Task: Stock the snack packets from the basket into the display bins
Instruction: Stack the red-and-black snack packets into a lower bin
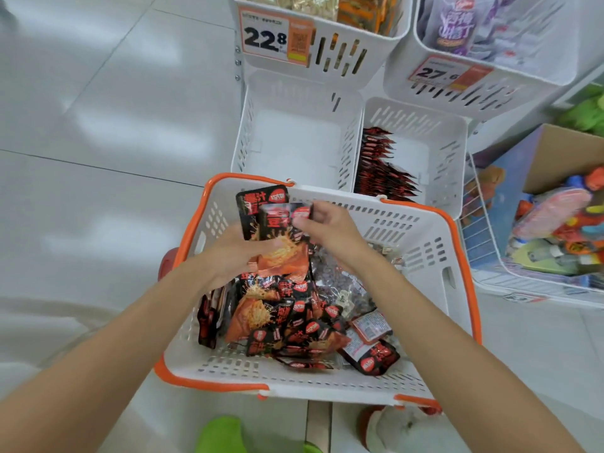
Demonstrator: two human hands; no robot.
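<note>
**Left hand [240,253] clamped on a sheaf of packets, right hand [330,225] pinching the front one**

A sheaf of snack packets [271,230], black and orange, is held upright over the far end of the basket [425,243]. The left hand's fingers are curled round its lower part. The top edge of the front packet is pinched between the right hand's thumb and fingers. Many like packets are left in a loose heap [294,322] on the basket floor, so the stocking is judged far from done.

The sheaf is gripped low down only. The glossy packets could fan out or slip when carried across, and some could be dropped back or onto the tiled floor [114,142]. A row of packets [382,168] is already stood on edge along the left wall of the right-hand bin [454,148]. It could be knocked flat if the new lot is pushed in roughly. Clear packets [340,286] of a darker product lie among the heap and could be gathered by mistake.

The left-hand bin [248,132] stands just beside the right-hand one, both just beyond the basket's far rim. Upper bins [330,60] with price labels [271,37] overhang the far parts of both, so an approach from the near side is called for. A cardboard box [555,158] of toys lies to the right, out of the way.
</note>
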